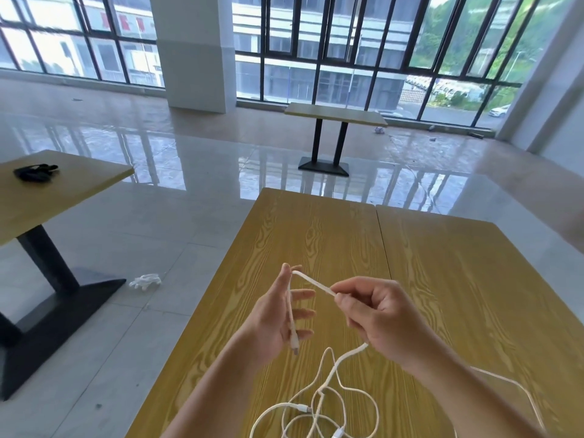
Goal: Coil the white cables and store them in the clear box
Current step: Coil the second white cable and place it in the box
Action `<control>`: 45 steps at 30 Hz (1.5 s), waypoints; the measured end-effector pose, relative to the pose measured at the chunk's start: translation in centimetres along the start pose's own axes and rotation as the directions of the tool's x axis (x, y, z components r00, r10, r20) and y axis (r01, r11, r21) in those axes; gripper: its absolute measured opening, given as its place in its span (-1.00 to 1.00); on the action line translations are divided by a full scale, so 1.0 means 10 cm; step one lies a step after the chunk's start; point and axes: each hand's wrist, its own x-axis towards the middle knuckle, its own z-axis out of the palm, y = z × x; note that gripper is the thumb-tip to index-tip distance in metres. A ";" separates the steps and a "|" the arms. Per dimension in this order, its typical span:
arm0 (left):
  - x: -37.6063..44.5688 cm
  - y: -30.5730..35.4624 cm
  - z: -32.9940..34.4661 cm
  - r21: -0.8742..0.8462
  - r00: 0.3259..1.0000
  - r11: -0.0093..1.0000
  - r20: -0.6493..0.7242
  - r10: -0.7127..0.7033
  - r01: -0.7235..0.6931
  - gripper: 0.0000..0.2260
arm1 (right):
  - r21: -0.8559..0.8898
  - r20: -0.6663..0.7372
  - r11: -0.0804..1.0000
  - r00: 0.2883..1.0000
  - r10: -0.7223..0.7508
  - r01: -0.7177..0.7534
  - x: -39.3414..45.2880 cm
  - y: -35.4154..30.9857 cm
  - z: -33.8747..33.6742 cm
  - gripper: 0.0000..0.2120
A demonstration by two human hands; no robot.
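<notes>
A white cable [311, 283] runs between both hands above the wooden table [331, 235]. My left hand [278, 314] holds the plug end against its palm, fingers spread, with the cable looped over the fingertips. My right hand [379, 314] pinches the cable a short way along; the rest hangs down from it. More white cables [316, 409] lie tangled on the table near the front edge. The rim of the clear box [518, 387] shows at the lower right, mostly hidden behind my right forearm.
A second wooden table [57, 191] at the left carries a black object [34, 171]. A third table [335, 113] stands far back by the windows. White crumpled material [145, 280] lies on the tiled floor to the left.
</notes>
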 end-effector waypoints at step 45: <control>0.17 0.47 -0.06 -0.089 0.996 0.995 -0.079 0.034 -0.041 -0.59 | -0.564 0.656 0.817 0.665 0.357 0.117 -0.21 0.28 0.15 -0.78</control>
